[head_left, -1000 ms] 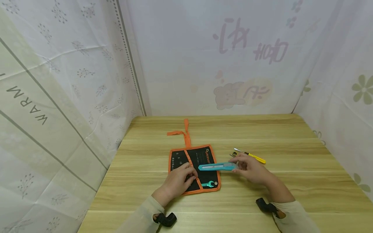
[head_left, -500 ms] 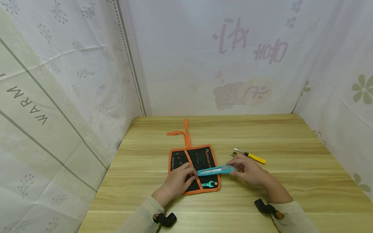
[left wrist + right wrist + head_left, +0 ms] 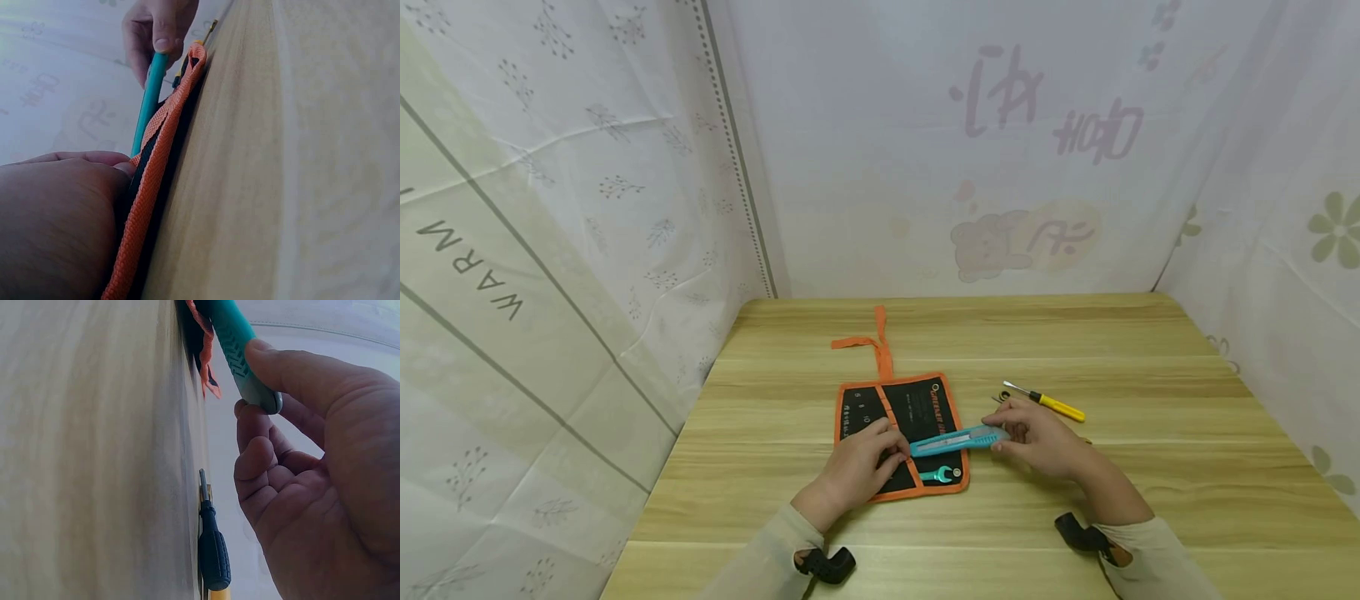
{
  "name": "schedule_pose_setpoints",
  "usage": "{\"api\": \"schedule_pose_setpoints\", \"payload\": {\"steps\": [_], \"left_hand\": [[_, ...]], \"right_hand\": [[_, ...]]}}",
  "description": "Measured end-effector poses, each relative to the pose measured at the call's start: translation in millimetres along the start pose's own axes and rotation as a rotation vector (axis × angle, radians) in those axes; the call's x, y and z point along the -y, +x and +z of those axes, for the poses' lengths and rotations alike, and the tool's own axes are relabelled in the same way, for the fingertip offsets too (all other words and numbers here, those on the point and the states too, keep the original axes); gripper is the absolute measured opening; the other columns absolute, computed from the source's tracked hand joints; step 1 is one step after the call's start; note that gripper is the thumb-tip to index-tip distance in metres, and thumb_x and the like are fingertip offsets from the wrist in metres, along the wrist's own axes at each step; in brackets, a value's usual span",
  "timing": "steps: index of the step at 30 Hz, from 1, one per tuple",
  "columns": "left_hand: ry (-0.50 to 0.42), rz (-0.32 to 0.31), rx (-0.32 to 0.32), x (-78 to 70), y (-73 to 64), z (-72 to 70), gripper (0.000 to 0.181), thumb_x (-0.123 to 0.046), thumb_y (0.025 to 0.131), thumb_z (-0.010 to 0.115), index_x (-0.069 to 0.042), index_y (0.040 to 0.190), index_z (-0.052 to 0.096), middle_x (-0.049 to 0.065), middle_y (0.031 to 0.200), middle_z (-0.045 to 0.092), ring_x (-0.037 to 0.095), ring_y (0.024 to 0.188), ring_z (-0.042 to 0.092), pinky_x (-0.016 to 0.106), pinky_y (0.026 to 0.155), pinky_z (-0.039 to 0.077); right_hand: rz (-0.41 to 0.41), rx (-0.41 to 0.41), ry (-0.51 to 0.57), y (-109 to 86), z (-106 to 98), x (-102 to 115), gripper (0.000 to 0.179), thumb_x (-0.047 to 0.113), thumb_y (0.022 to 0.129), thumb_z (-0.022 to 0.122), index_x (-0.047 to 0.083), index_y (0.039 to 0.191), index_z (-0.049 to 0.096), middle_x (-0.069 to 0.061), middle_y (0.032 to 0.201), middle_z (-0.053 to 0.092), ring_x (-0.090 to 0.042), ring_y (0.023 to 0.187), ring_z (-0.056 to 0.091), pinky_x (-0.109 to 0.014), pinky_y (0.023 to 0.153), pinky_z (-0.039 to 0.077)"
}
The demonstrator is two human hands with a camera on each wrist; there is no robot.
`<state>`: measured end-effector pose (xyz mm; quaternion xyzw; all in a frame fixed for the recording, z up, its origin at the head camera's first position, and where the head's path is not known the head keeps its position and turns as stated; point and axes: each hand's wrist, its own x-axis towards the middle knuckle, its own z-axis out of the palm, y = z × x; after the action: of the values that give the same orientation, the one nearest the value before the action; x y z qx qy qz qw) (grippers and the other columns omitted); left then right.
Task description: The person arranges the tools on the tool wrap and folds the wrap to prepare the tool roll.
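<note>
My right hand [image 3: 1037,437] pinches the end of a turquoise utility knife [image 3: 951,442] between thumb and fingers. The knife slants over a black tool pouch [image 3: 917,404] with orange trim, its far tip right at the orange pocket edge. There my left hand [image 3: 857,462] pinches the pocket's edge, and its fingertips sit beside the knife tip in the left wrist view. Below the knife, a green wrench [image 3: 938,475] sticks out of a pocket, its lower part hidden. The right wrist view shows the grip end of the knife [image 3: 247,369] under the thumb.
A yellow-and-black screwdriver [image 3: 1056,406] lies on the wooden table [image 3: 1075,342] just beyond my right hand, with a small dark ring-shaped item [image 3: 1004,396] beside it. Orange ties [image 3: 880,346] stretch from the pouch toward the back. Patterned curtains [image 3: 865,167] surround the table.
My right hand has brought the utility knife slightly left and down, so its tip has reached the pocket edge by my left fingers. The left hand has stayed in place.
</note>
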<state>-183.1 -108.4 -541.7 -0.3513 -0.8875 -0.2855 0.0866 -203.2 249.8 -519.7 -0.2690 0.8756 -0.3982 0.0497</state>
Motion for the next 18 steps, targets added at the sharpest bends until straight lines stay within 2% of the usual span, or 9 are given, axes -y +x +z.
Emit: {"api": "schedule_pose_setpoints", "payload": {"steps": [10,18], "left_hand": [[0.007,0.024,-0.004,0.1,-0.3,0.2,0.01,-0.018,0.101,0.074,-0.027,0.103,0.069,-0.014,0.098,0.054,-0.002,0.078,0.052,0.018,0.065,0.047],[0.031,0.03,0.006,-2.8,0.3,0.5,0.01,-0.019,0.101,0.074,-0.027,0.103,0.068,-0.014,0.096,0.052,-0.002,0.074,0.05,0.018,0.062,0.045]], "right_hand": [[-0.024,-0.028,0.0,1.6,4.1,1.5,0.035,0.014,0.089,0.086,0.017,0.123,0.076,0.008,0.106,0.064,-0.01,0.075,0.056,-0.027,0.063,0.051],[-0.018,0.022,0.031,4.5,4.2,-1.0,0.034,0.012,0.093,0.082,0.016,0.126,0.076,0.008,0.112,0.062,-0.012,0.079,0.056,-0.027,0.066,0.052]]}}
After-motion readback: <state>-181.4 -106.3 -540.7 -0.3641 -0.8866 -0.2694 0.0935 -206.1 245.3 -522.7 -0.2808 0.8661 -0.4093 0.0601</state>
